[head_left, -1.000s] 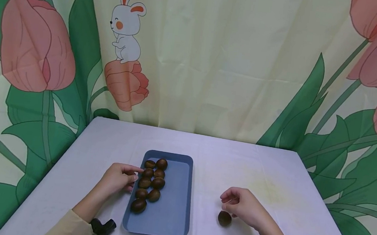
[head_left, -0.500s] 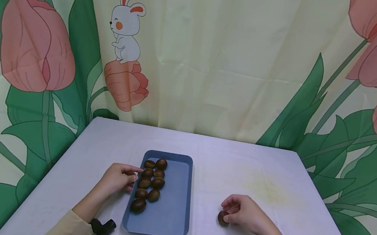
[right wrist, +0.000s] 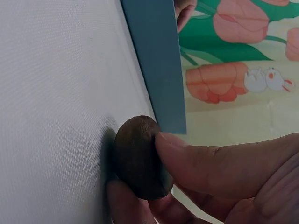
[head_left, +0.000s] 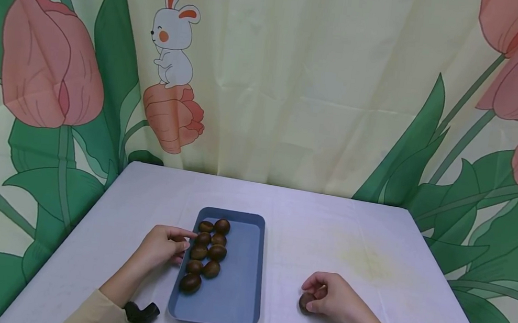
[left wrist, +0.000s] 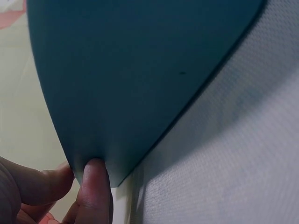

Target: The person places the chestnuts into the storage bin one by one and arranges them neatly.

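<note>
A blue-grey rectangular tray (head_left: 240, 270) lies on the table, with several brown chestnuts (head_left: 217, 252) in two rough columns along its left half. My left hand (head_left: 160, 246) is at the tray's left side, pinching the rim; in the left wrist view, one fingertip (left wrist: 96, 172) presses the outer wall while another finger reaches the edge. To the right of the tray, my right hand (head_left: 334, 300) pinches a single chestnut (right wrist: 140, 158) between thumb and fingers. That chestnut is at or just above the tablecloth, partly covered by the fingers in the head view.
A white cloth covers the table (head_left: 291, 212). Behind it hangs a pale curtain (head_left: 291, 80) printed with tulips, leaves and a rabbit on a carrot. A black wrist-camera mount (head_left: 142, 314) sits near the left sleeve.
My right hand has come down towards the table's near side and taken hold of the loose chestnut. The left hand and the tray have stayed in place.
</note>
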{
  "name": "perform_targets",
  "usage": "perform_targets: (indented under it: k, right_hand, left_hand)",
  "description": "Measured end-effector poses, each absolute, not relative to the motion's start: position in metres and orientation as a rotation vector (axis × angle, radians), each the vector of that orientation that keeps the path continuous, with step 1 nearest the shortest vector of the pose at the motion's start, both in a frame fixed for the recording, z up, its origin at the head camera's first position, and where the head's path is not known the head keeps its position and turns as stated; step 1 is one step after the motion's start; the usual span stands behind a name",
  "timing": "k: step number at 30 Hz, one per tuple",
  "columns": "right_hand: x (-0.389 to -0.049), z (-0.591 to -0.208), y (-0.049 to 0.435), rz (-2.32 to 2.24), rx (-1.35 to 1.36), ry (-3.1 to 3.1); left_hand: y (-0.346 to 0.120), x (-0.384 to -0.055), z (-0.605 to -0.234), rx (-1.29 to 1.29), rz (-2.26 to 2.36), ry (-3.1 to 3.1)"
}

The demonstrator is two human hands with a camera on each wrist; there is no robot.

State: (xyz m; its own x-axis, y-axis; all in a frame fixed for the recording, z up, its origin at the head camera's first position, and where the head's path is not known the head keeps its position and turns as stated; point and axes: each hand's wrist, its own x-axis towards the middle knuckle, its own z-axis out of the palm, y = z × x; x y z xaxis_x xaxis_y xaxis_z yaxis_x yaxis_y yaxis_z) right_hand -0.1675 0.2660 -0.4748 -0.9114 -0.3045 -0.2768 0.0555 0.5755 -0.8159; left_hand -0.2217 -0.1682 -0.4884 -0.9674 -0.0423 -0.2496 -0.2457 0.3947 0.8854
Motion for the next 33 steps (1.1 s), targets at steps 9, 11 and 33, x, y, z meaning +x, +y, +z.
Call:
perform_targets:
  k: [9,11,33]
  right_hand:
    - [-0.166,-0.476,0.263,-1.261,-0.204,2.434]
    - [-0.166,-0.477,0.263,-1.261,-0.208,2.438]
    - [-0.172,-0.465,0.245,-1.235,-0.173,2.561]
  left_hand:
    - [-0.169,-0.221,-0.488,-0.261,1.619,2.458]
    - [-0.169,-0.221,-0.488,-0.26,1.618,2.459]
    - [-0.168,-0.221,-0.487,-0.255,1.625,2.458]
